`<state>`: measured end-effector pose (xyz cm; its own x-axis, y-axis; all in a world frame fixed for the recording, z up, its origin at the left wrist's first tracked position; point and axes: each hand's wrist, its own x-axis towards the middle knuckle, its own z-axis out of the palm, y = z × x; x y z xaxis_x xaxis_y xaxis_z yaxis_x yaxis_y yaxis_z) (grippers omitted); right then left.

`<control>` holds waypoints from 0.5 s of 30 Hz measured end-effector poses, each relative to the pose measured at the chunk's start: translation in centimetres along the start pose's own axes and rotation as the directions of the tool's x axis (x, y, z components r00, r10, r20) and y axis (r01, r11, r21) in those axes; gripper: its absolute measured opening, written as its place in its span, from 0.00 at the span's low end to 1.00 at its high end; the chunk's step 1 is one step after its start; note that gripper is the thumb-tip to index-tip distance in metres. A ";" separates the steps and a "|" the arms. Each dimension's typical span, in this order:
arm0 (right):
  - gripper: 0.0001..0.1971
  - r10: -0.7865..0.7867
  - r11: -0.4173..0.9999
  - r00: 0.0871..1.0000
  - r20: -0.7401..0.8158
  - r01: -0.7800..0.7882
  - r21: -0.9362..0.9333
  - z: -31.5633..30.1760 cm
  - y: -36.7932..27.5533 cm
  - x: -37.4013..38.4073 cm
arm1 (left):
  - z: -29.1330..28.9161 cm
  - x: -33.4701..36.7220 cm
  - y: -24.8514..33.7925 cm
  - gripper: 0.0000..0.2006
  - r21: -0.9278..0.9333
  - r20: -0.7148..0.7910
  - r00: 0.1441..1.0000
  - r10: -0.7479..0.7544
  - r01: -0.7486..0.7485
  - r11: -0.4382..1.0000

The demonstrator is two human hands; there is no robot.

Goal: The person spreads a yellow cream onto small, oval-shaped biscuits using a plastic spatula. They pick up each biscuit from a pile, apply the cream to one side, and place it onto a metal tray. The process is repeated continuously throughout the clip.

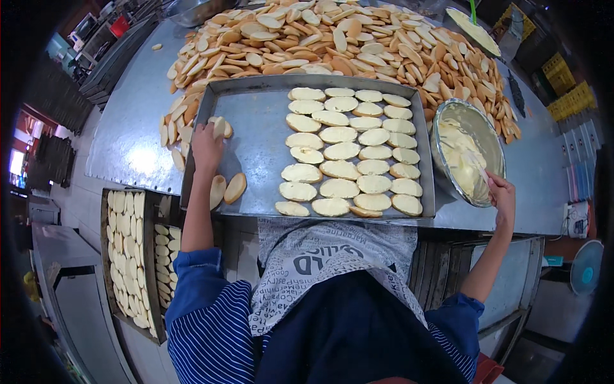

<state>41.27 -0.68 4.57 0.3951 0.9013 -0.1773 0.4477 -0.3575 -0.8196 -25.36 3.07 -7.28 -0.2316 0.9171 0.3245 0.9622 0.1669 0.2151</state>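
Observation:
A large metal tray (249,128) lies in front of me on the table. On its right side, rows of bread slices (339,134) are coated with pale yellow cream. At the tray's left wall my left hand (206,148) is closed on plain bread slices (220,126); how many it grips is partly hidden. Two loose bread slices (235,188) lie in the tray below that hand. To the right of the tray, a metal bowl (441,144) holds thick pale cream (462,150). My right hand (501,197) is closed around the handle of a spreader (478,168), whose far end is in the cream.
A big heap of plain bread slices (307,45) covers the far part of the metal table (128,141). Another cream-filled bowl (473,31) stands at the far right, near a dark-handled tool (515,94). Lower left, trays of coated slices (128,256) stand below table height.

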 end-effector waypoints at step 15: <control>0.14 -0.238 0.882 0.944 0.229 0.111 0.457 12.5 -5.4 -8.0 | -4.0 -5.3 17.9 0.22 -0.692 0.545 0.770 0.330 0.636 -0.341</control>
<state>25.59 -2.91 3.62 0.0830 0.9918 -0.0973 0.0720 -0.1033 -0.9920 -7.51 -0.32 -1.45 0.2171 0.9591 -0.1815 -0.5744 0.2759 0.7707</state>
